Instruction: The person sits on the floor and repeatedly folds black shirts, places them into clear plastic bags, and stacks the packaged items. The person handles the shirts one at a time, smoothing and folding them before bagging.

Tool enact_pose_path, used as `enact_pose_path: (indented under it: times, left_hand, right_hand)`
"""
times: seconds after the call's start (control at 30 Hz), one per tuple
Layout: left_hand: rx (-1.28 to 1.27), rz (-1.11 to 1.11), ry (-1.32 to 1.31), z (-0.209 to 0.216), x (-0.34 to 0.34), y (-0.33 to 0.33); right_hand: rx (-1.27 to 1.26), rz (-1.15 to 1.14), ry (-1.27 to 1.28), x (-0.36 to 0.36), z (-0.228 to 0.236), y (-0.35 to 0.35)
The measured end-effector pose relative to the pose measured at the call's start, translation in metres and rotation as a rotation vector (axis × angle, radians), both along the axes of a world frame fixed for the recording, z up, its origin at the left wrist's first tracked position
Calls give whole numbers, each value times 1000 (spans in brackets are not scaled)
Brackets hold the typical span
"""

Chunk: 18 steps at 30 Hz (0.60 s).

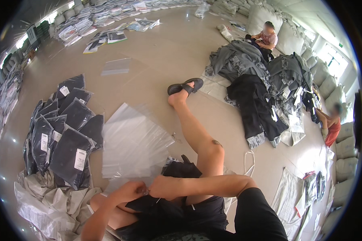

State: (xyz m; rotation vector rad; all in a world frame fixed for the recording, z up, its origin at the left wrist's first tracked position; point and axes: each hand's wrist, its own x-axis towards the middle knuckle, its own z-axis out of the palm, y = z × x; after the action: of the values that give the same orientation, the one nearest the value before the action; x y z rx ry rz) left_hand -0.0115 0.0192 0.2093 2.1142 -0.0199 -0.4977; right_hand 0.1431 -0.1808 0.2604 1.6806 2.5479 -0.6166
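I sit on the floor with one bare leg stretched out ahead. My left hand (130, 190) and my right hand (165, 187) meet over a dark folded garment (181, 209) in my lap. Both pinch its upper edge, fingers closed, and a thin tag or string hangs just below my right hand. A stack of clear plastic bags (132, 140) lies on the floor directly beyond my hands. To its left rests a heap of bagged dark garments (66, 132) with white labels.
A big pile of loose dark and grey garments (257, 88) lies at the right. One person sits behind it, another at the far right edge. Crumpled white sacking (48, 205) sits at lower left. Stacks of packaged goods line the far floor, white sacks the right wall.
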Motion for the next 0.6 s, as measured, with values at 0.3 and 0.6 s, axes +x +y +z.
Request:
enact_pose_path:
  times: [0.3, 0.6]
  left_hand:
    - [67, 288, 259, -77, -77, 119]
    - [164, 82, 155, -36, -67, 104]
  right_hand:
    - [93, -193, 142, 26, 4, -8]
    - [176, -283, 329, 47, 27, -7]
